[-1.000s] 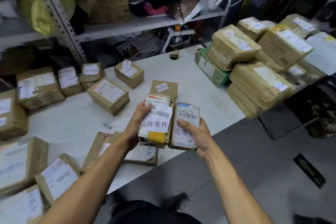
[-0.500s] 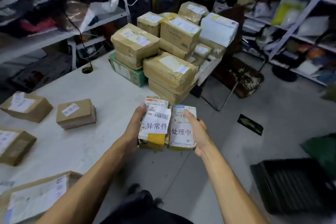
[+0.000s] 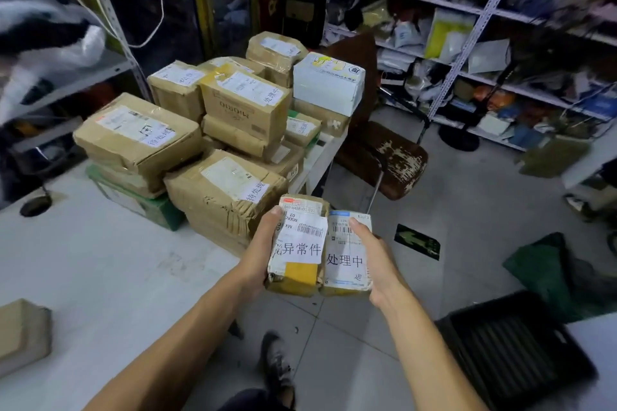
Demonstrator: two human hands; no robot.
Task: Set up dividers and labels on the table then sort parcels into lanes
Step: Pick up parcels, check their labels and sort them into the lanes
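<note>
Two parcels: side by side, touching, held up off the bench edge, over the tiled floor [image 3: 337, 337]
Left parcel [image 3: 298, 243]: brown wrap, white label reading 异常件, yellow tape patch below it
Right parcel [image 3: 347, 253]: white label reading 处理中, barcode near the top
Left hand [image 3: 263, 247]: curled round the left parcel's outer side, thumb up on its top corner
Right hand [image 3: 377, 260]: gripping the right parcel's outer edge, thumb lying across the label face
Both hands: wrapped tight, one parcel each, pressing the pair together
Bench [image 3: 100, 260]: white, on the left, bare patch nearest the arms
Stack of boxes [image 3: 213, 143]: piled at the bench's far end, just beyond the held pair, several with 待处理 slips
Small brown box [image 3: 23, 334]: alone at the bench's near left edge
Black crate [image 3: 514, 350]: on the floor, lower right
Chair [image 3: 384, 157]: worn brown seat, behind the stack
Shelving [image 3: 467, 43]: far right, crammed with bags and packets
</note>
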